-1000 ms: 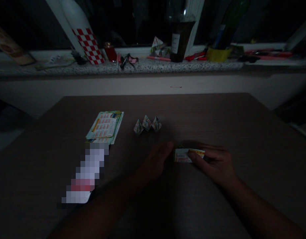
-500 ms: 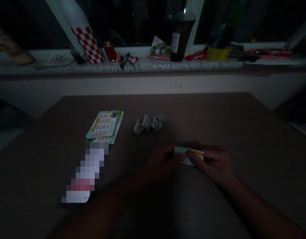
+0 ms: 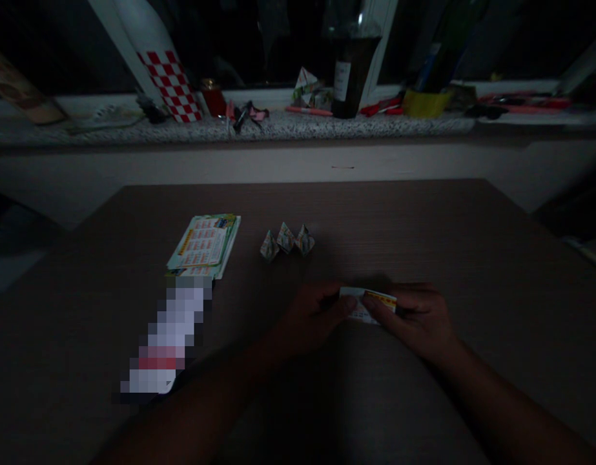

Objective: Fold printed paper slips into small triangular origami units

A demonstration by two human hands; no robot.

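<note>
A small folded piece of printed paper (image 3: 365,312), white with a yellow-and-red strip, is held between both my hands above the table. My left hand (image 3: 319,313) grips its left end, thumb lying on the front. On the right end, my right hand (image 3: 421,316) pinches it with the thumb tip close to the left thumb. The fingers behind the paper are mostly hidden. Beyond my left hand stand three pointed folded-paper pieces (image 3: 287,239) side by side. Further left lies a stack of printed calendar sheets (image 3: 203,244).
A blurred-out phone-like object (image 3: 174,329) lies on the wooden table (image 3: 399,219) below the stack. Along the granite windowsill (image 3: 288,129) stand a red-checked white bottle (image 3: 172,81), a dark labelled cup (image 3: 353,77), a yellow holder (image 3: 426,103) and small clutter. The room is dim.
My thumbs have shifted very slightly on the paper, and a bit more of its lower part shows. Everything else stays in place.
</note>
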